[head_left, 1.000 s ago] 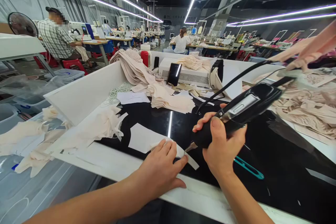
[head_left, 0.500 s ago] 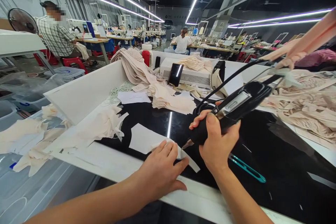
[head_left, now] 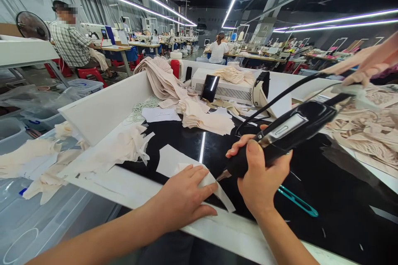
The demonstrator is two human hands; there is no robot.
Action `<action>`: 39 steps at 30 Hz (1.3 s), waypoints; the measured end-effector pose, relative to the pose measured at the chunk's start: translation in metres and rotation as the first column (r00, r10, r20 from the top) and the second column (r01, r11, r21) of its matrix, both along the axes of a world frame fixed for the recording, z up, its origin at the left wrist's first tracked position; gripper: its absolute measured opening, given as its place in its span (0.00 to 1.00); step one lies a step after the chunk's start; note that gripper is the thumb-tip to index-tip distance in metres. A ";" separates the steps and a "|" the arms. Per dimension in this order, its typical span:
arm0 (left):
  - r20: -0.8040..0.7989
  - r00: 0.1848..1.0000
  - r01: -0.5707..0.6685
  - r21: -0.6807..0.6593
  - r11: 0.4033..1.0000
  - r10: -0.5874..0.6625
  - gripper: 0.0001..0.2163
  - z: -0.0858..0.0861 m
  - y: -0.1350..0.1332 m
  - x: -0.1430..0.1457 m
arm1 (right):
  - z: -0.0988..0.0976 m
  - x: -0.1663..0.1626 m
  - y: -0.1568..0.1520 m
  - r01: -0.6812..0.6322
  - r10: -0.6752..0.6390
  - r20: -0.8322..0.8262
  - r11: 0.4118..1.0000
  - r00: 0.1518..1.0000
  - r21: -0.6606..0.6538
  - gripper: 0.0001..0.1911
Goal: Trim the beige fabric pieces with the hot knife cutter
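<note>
Slantwise, the black cutting tool [head_left: 311, 120] runs its long axis from upper right down to lower left. Its metal tip [head_left: 222, 175] points down and left at the pale fabric strip [head_left: 225, 199]. The right hand [head_left: 259, 182] is closed around the tool's lower end, fingers wrapped under the barrel and thumb on top. Most of the body and its cable [head_left: 280, 96] stick out above and behind the fist, and the tip shows just past the knuckles. Left of the tip, the left hand [head_left: 183, 196] lies flat and open, pressing the strip onto the black tabletop [head_left: 326, 182]; its fingertips [head_left: 202, 172] sit just beside the tip. A silver plate [head_left: 284, 126] on the tool's body bears nothing legible. Teal snips [head_left: 298, 202] lie below the tool, just right of the gripping hand. A co-worker's hand [head_left: 363, 66] reaches in above the tool's rear end.
</note>
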State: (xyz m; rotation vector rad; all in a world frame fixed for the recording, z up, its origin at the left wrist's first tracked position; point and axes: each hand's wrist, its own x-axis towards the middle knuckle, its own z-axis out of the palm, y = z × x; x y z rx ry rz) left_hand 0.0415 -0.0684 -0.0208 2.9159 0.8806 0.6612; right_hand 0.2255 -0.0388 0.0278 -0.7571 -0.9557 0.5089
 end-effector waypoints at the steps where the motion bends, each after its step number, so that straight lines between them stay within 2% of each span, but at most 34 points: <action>1: 0.002 1.000 0.002 0.006 1.000 -0.002 0.26 -0.001 -0.001 0.000 | 0.000 0.000 0.000 -0.005 0.005 0.000 1.000 1.000 -0.002 0.24; 9: -0.035 0.999 -0.013 -0.030 0.999 0.012 0.28 -0.003 -0.003 0.000 | 0.007 -0.005 0.010 -0.014 0.014 -0.063 1.000 0.998 0.016 0.24; 28: -0.027 0.999 -0.019 -0.078 0.997 0.016 0.30 -0.005 -0.003 0.001 | 0.005 -0.011 0.024 -0.055 0.056 -0.066 0.998 0.996 0.013 0.21; 33: -0.003 1.000 0.004 -0.062 0.998 -0.004 0.24 -0.003 -0.002 -0.004 | 0.006 -0.019 0.024 -0.038 0.036 -0.081 0.999 0.996 -0.028 0.19; 36: 0.066 0.997 0.049 -0.035 0.998 -0.046 0.19 -0.010 0.008 -0.018 | 0.010 -0.023 0.025 -0.075 0.068 -0.081 0.992 0.994 -0.097 0.24; 39: 0.144 0.990 0.011 -0.062 0.998 -0.002 0.22 -0.031 0.030 -0.041 | 0.016 -0.020 0.026 -0.084 0.078 -0.046 0.987 0.996 -0.138 0.25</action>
